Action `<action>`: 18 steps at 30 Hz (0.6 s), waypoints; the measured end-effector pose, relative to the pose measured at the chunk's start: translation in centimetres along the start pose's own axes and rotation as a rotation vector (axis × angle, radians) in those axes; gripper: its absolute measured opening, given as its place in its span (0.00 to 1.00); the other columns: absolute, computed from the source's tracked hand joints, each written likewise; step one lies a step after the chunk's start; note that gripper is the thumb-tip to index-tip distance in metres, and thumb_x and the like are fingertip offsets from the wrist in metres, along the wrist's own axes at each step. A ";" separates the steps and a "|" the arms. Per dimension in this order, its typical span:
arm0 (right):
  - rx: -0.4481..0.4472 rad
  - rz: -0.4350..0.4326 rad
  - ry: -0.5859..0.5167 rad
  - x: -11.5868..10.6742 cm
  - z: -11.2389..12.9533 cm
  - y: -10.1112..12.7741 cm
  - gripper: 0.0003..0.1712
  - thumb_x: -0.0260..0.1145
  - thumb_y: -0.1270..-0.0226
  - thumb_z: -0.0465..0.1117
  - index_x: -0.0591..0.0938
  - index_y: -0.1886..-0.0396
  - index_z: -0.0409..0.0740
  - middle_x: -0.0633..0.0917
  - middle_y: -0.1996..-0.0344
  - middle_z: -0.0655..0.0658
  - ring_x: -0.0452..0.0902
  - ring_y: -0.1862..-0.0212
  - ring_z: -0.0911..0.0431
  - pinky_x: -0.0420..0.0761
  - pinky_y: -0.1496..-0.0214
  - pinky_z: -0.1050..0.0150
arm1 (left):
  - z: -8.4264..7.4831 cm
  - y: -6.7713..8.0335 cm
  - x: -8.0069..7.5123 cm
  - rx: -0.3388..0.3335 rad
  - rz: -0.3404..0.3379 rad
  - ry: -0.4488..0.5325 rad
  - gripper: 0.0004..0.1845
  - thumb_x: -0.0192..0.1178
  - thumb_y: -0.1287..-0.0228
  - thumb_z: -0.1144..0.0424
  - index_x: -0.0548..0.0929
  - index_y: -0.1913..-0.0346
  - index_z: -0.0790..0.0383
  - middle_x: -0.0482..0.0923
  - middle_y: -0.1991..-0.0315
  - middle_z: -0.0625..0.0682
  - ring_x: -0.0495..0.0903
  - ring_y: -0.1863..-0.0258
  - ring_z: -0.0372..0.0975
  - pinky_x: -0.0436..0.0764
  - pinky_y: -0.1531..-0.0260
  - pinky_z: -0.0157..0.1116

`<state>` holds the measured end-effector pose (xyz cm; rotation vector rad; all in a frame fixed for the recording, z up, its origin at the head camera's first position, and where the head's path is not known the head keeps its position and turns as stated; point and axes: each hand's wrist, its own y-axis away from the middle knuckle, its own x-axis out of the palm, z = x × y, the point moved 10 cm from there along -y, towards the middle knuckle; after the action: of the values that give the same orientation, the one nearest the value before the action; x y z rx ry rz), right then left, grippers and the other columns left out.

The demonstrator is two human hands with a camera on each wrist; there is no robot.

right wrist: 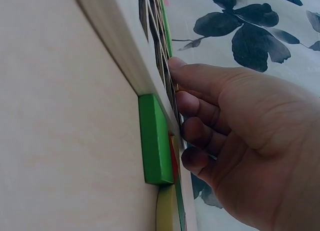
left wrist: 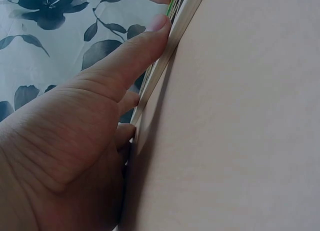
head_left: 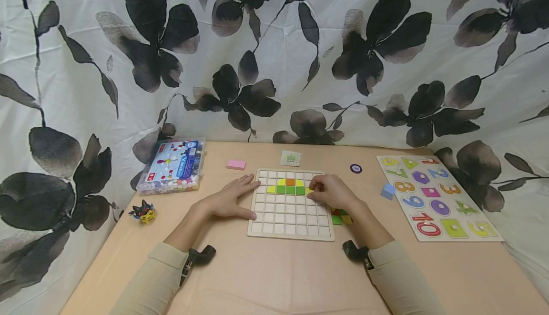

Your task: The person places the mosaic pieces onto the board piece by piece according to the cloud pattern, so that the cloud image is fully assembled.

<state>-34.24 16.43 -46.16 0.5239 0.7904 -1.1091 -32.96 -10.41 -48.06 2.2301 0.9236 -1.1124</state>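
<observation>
A white grid board (head_left: pixel 291 229) lies on the table, with a row of green pieces (head_left: pixel 290 190) and an orange square (head_left: pixel 290 182) between yellow pieces (head_left: pixel 280 182) in its upper cells. My left hand (head_left: pixel 229 199) rests at the board's left edge, its fingers spread and the thumb (left wrist: pixel 145 46) touching the rim. Over the right side of the board, my right hand (head_left: pixel 336 192) has curled fingers and pinches a small yellow piece (head_left: pixel 308 190), mostly hidden by the fingertips. Loose green, red and yellow blocks lie beside the board's right edge, including a green block (right wrist: pixel 156 141).
Behind the board lie a small pattern card (head_left: pixel 290 158) and a pink block (head_left: pixel 236 164). A clear plastic case (head_left: pixel 171 167) and a small figurine (head_left: pixel 144 211) stand left. To the right are a dark round disc (head_left: pixel 356 168), a blue block (head_left: pixel 388 191) and a number puzzle board (head_left: pixel 433 196).
</observation>
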 end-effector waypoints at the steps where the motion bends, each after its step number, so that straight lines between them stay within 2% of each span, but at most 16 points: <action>1: -0.001 -0.001 -0.002 0.0 0.0 0.0 0.10 0.78 0.35 0.44 0.86 0.60 0.48 0.80 0.75 0.51 0.74 0.69 0.57 0.72 0.70 0.67 | 0.0 0.0 0.0 0.000 0.000 0.001 0.56 0.71 0.42 0.33 0.57 0.16 0.49 0.39 0.14 0.57 0.37 0.14 0.53 0.39 0.17 0.56; 8: -0.009 0.002 -0.015 -0.2 0.1 0.1 0.09 0.77 0.33 0.45 0.87 0.58 0.48 0.81 0.74 0.51 0.74 0.67 0.56 0.73 0.67 0.65 | 0.0 0.0 0.0 0.002 0.006 -0.004 0.57 0.71 0.42 0.33 0.56 0.16 0.48 0.39 0.14 0.57 0.37 0.14 0.52 0.39 0.17 0.56; 13: 0.005 -0.028 -0.024 -0.8 0.0 0.2 0.12 0.74 0.31 0.48 0.88 0.53 0.48 0.82 0.68 0.51 0.75 0.63 0.54 0.76 0.62 0.62 | 0.0 0.0 0.0 0.002 0.010 -0.006 0.57 0.71 0.42 0.33 0.55 0.16 0.49 0.38 0.14 0.57 0.37 0.14 0.53 0.39 0.17 0.56; 18: -0.017 -0.064 -0.032 -2.0 0.2 0.5 0.15 0.72 0.28 0.49 0.88 0.49 0.45 0.85 0.64 0.50 0.76 0.63 0.54 0.78 0.63 0.63 | 0.0 0.0 0.1 0.003 0.010 -0.002 0.57 0.71 0.42 0.33 0.56 0.16 0.50 0.38 0.14 0.56 0.37 0.14 0.53 0.39 0.17 0.56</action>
<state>-34.15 17.63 -44.43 0.4674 0.7925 -1.1664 -32.99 -10.38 -48.15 2.2327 0.9095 -1.1120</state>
